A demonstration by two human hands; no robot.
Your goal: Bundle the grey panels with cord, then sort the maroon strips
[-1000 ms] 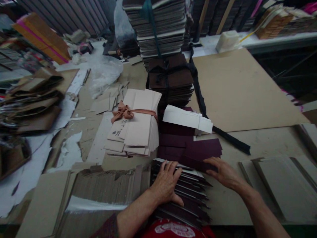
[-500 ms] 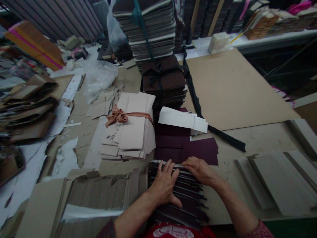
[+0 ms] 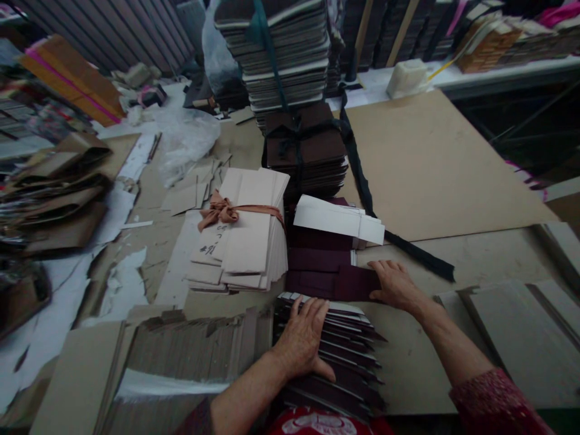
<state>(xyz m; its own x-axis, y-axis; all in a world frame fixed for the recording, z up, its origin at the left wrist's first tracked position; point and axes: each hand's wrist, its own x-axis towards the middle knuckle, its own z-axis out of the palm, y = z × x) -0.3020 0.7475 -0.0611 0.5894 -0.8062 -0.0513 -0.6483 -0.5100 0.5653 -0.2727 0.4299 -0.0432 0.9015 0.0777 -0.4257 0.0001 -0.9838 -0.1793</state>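
A fanned row of dark maroon covered strips (image 3: pixel 335 362) with pale edges lies in front of my body. On its left part rests my left hand (image 3: pixel 303 338), fingers stretched over the strips and thumb spread. Just beyond the row are flat maroon cards (image 3: pixel 317 283). At their right end is my right hand (image 3: pixel 396 287), fingers and thumb apart, touching the outermost card and covering its end. White card pieces (image 3: pixel 335 219) lie on top of the maroon cards farther back.
A cream card bundle (image 3: pixel 247 241) tied with brown ribbon stands left of centre. Nearer is a row of grey boards (image 3: pixel 190 350). Behind rise a tied dark brown stack (image 3: pixel 308 142) and a tall board stack (image 3: pixel 285 54). Grey boards (image 3: pixel 512 338) lie at right.
My right hand has moved from the far edge of the fanned strips to the right end of the maroon cards, and its fingers have spread. My left hand stays on the strips.
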